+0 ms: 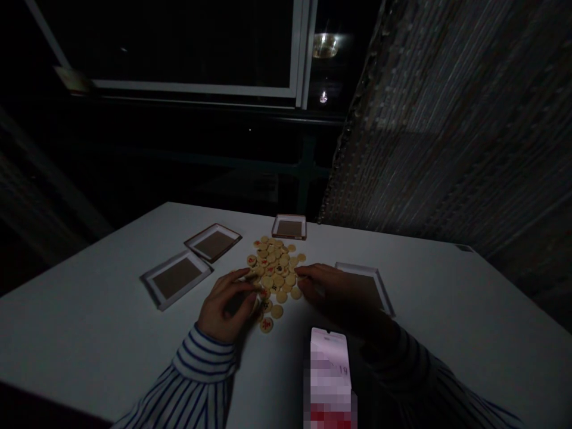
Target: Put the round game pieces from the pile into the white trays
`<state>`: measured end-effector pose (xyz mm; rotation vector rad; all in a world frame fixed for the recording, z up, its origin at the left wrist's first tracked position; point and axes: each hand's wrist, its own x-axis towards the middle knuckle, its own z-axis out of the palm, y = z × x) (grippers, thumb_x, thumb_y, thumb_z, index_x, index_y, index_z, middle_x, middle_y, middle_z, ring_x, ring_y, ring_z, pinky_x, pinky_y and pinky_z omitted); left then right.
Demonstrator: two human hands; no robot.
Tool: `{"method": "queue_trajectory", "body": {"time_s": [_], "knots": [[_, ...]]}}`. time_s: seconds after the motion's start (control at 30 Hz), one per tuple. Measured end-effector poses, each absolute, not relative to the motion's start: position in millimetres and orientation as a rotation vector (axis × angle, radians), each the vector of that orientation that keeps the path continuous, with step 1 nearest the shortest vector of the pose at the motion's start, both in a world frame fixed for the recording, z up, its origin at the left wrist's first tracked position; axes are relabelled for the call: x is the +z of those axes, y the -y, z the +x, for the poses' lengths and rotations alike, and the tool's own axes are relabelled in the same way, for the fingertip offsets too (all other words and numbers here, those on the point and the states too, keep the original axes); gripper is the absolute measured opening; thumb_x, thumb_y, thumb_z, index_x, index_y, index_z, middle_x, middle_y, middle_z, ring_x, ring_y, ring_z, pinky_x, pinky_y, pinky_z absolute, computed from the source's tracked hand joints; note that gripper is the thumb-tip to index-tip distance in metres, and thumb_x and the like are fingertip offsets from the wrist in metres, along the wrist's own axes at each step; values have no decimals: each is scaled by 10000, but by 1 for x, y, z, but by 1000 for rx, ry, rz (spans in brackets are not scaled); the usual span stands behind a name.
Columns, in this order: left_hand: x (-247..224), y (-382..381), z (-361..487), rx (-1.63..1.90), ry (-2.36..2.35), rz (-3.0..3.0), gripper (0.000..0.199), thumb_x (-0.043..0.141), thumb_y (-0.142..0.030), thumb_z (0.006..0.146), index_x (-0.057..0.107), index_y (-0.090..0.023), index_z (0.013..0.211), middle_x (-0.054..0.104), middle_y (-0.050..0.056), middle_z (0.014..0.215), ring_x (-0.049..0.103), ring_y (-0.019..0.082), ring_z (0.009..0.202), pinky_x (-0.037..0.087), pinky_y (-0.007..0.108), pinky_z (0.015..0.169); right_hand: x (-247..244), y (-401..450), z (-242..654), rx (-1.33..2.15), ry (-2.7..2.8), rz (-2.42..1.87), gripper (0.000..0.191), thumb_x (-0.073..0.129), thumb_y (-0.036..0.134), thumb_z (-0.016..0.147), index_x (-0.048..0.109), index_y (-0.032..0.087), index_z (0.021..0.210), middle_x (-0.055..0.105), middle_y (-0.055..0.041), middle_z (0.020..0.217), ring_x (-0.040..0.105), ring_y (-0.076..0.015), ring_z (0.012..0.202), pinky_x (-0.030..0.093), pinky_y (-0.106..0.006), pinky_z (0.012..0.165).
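A heap of round, pale wooden Chinese chess pieces (277,282) lies on the white table, some with red or black characters facing up. At the heap's left edge is my left hand (229,304), fingers bent and thumb held apart from them, its fingertips at the nearest pieces. My right hand (328,292) reaches in from the other side, its curved fingers apart at the heap's right edge. It is in shadow, and I see no piece held in either hand. A few pieces, such as a red-marked one (266,325), lie at the near end.
Shallow box halves stand around the heap: two at left (176,279) (213,242), one behind (289,227), one at right (375,286) partly behind my right hand. A lit phone (329,369) lies near me on the white table (89,316). A bead curtain (429,131) hangs at right.
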<state>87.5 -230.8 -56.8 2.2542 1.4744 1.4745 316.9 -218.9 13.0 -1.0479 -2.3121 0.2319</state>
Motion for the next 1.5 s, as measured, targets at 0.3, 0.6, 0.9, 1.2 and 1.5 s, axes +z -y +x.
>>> {"method": "queue_trajectory", "body": {"time_s": [0.3,0.6,0.9,1.2,1.5], "knots": [[-57,238,88,1336,-1334,2522,257,586,-215,694,595,-203,950,525,93,1163,455,235,1102,382,450,927,-14,218,320,141,2412,-941,307,419,283,841,513,146,1099,604,-92,1029,541,-180,947,440,-347,809],[-72,247,90,1237,-1364,2618,293,625,-292,660,606,-206,939,517,102,1179,424,261,1131,379,469,923,-30,226,319,0,2507,-905,306,422,273,839,486,155,1114,592,-115,1021,535,-210,937,439,-388,766],[-82,245,89,1165,-1352,2691,325,623,-350,627,634,-215,923,487,102,1220,368,299,1168,359,489,917,-31,228,318,-1,2595,-928,302,409,297,846,497,153,1097,597,-104,995,534,-211,898,434,-380,747],[-88,243,90,1199,-1335,2691,272,620,-328,610,663,-235,862,492,89,1206,369,313,1154,356,502,900,-28,228,317,38,2596,-931,304,419,304,842,494,162,1100,601,-97,986,535,-202,903,434,-368,746],[-94,241,91,1143,-1360,2685,262,603,-327,622,666,-252,865,485,61,1222,361,308,1160,356,498,904,-26,230,317,94,2602,-941,318,410,305,846,488,169,1123,599,-93,1007,531,-202,932,428,-365,762]]}}
